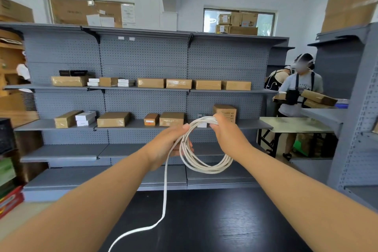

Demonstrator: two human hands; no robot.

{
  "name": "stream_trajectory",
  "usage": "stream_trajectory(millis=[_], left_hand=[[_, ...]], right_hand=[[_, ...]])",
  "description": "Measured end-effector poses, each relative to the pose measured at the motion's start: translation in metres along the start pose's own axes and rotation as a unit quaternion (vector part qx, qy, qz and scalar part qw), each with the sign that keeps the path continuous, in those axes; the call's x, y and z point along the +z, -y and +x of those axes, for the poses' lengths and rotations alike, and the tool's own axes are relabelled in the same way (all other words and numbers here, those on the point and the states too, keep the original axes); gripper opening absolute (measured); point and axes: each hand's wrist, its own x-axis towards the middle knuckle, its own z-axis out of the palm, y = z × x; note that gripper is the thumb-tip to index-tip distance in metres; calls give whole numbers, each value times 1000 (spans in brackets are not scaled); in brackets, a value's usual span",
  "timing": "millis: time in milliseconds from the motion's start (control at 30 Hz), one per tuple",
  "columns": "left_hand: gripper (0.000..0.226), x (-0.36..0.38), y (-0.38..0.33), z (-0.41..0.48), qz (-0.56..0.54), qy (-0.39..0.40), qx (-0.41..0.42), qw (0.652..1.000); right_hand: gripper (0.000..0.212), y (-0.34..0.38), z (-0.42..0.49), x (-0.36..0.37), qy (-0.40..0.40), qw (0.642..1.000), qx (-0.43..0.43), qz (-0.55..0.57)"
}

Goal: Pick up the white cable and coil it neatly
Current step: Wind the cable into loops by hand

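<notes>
The white cable [206, 166] hangs in several loops between my two raised hands, above a black table [214, 221]. My right hand [228, 135] grips the top of the loops, its fingers curled round the bundle. My left hand [169, 143] holds the strand at the left side of the coil, thumb up against it. From my left hand a loose tail drops down and trails across the table toward the bottom edge of the view.
Grey pegboard shelving [143, 90] with cardboard boxes [113, 119] stands behind the table. At the right a person [300, 92] carries boxes beside a light table [294, 125] and another grey rack [356, 108]. Coloured boxes [9, 200] lie at the left.
</notes>
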Motion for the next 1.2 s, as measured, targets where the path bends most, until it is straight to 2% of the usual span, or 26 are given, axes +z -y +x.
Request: stream_trajectory(millis=[100,267,333,433,567,633,867,1033,1200], left_hand=[[20,2,7,-1,10,-21,14,1000],[21,9,11,6,100,-92,58,989],[16,11,9,9,114,-138,68,982],[21,15,5,12,133,-165,78,974],[19,12,1,14,250,-169,104,948],[14,7,-3,16,305,-160,113,932],[13,-7,-22,22,449,-88,123,881],[17,-12,-31,23,512,-52,125,848],[15,-11,-29,21,501,-76,156,848]], right_hand=[[15,-5,1,3,-26,998,35,38],[13,-6,1,14,-87,988,72,104],[12,-4,1,16,-112,982,81,126],[19,-3,0,21,-136,977,83,143],[20,-5,0,25,-102,972,113,178],[22,-7,0,22,-64,979,112,157],[46,2,10,13,24,998,13,49],[36,11,12,11,62,997,-25,28],[24,14,14,16,32,999,-3,18]])
